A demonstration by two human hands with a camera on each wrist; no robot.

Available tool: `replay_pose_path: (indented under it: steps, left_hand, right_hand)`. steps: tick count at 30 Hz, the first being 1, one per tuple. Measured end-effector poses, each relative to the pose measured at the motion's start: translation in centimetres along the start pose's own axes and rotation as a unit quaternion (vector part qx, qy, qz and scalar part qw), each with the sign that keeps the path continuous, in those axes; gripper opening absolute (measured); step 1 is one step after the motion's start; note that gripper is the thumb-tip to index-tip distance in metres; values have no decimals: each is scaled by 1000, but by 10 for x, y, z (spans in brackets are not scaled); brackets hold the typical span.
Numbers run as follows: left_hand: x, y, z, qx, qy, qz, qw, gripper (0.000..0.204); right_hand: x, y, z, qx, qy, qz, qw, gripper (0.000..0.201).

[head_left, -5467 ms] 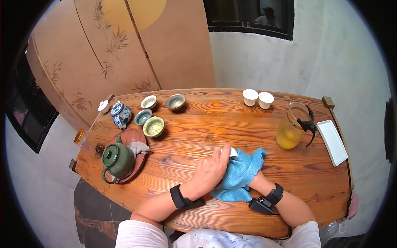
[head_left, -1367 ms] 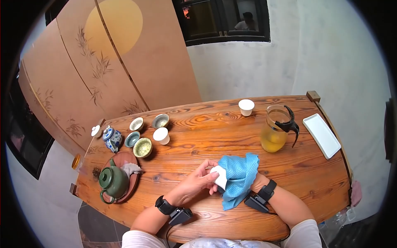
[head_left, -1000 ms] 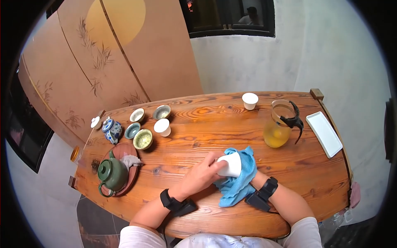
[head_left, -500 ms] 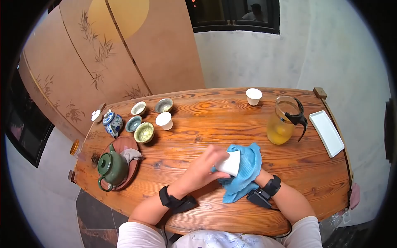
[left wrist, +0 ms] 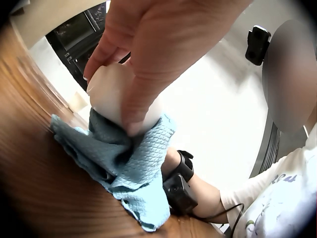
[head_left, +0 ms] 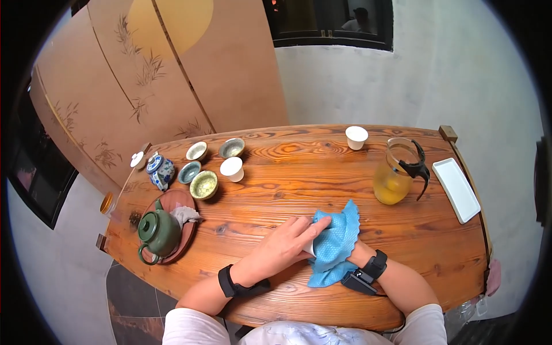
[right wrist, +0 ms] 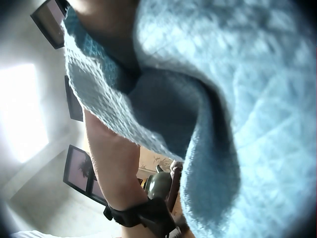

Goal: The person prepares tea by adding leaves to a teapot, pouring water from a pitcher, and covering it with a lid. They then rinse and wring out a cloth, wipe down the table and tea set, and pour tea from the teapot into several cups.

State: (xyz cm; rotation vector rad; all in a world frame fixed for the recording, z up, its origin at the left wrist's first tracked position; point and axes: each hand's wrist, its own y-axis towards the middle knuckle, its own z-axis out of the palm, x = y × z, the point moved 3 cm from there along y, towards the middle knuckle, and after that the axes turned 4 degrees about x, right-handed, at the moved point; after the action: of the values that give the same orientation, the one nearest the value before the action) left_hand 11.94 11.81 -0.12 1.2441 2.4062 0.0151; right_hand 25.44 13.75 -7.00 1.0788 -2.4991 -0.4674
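Note:
In the head view a white cup (head_left: 310, 248) is mostly hidden between the hands. My left hand (head_left: 283, 244) grips it from the left, and in the left wrist view thumb and fingers lie on opposite sides of the cup (left wrist: 109, 94). A blue textured cloth (head_left: 338, 236) covers my right hand; only the heel of that hand and the wrist (head_left: 361, 255) show. Through the cloth my right hand holds the cup from the other side. Blue folds (right wrist: 267, 114) fill most of the right wrist view, hiding the right fingers.
At the left stand a green teapot (head_left: 159, 233) on a reddish tray (head_left: 185, 244), a blue-and-white pot (head_left: 160, 171), several small bowls and a white cup (head_left: 232, 169). Another white cup (head_left: 356, 137) is at the back. A glass pitcher (head_left: 393, 179) and white dish (head_left: 457, 190) are at the right.
One white cup has gone from the back pair and one now stands beside the bowls. Since half a second ago, the held cup has turned and the left fingers have come over it onto the cloth.

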Motion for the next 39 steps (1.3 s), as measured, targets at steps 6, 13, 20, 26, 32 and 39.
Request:
replay_pose_path:
  steps: [6,13,20,26,32,39]
  left_hand:
    - [24,-17,-9,-40,-39,-15,998,69]
    - [108,-62,-27,-168,-85,-270,944,61]
    - [154,-92,-34,-237,-97,-295,921,55]
    - [179,-110,-28,-276,-118,-299,906,56]
    - [142,-105,-40,-247,13,-357,901,72]
    - [77,20,-47,-187,9,-171,967,60]
  right_hand:
    - [1,6,-1,8,39,-3,999,18]
    - [-42,-4,36,-72,162,71,982,16]
    - [-39,-5,38,-96,222,64,968,11]
    - [-38,0,34,-93,283,74,952,11]
    - [-28,4,11,24,113,101,988,17]
    - [-23,12,-7,63,113,109,986,26]
